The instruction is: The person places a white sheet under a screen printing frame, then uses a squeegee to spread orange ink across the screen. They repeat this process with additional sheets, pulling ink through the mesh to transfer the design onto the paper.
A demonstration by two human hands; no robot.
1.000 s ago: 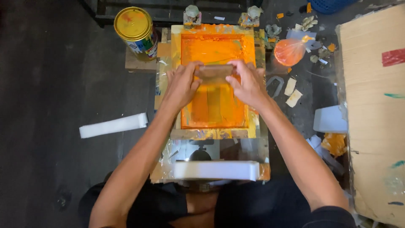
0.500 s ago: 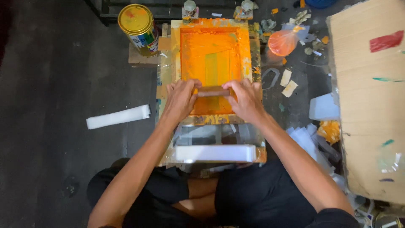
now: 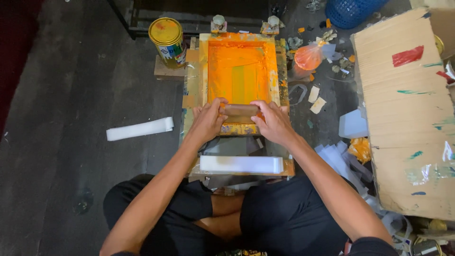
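A wooden-framed printing screen (image 3: 203,71) coated in orange ink lies flat on the floor in front of me. A brown wooden squeegee (image 3: 240,110) rests across its near end. My left hand (image 3: 207,121) grips the squeegee's left end and my right hand (image 3: 272,122) grips its right end. Two metal clamps (image 3: 219,22) hold the screen's far edge. A stack of white strips (image 3: 241,164) lies on the board just below the screen, near my crossed legs.
A yellow-lidded paint can (image 3: 167,41) stands at the far left of the screen. A bag of orange ink (image 3: 308,57) and scattered scraps lie to the right. A large cardboard sheet (image 3: 407,114) covers the right side. One white strip (image 3: 140,128) lies on the dark floor at left.
Both hands have drawn the squeegee toward me, from the screen's middle to its near end, leaving a smooth orange band behind it.
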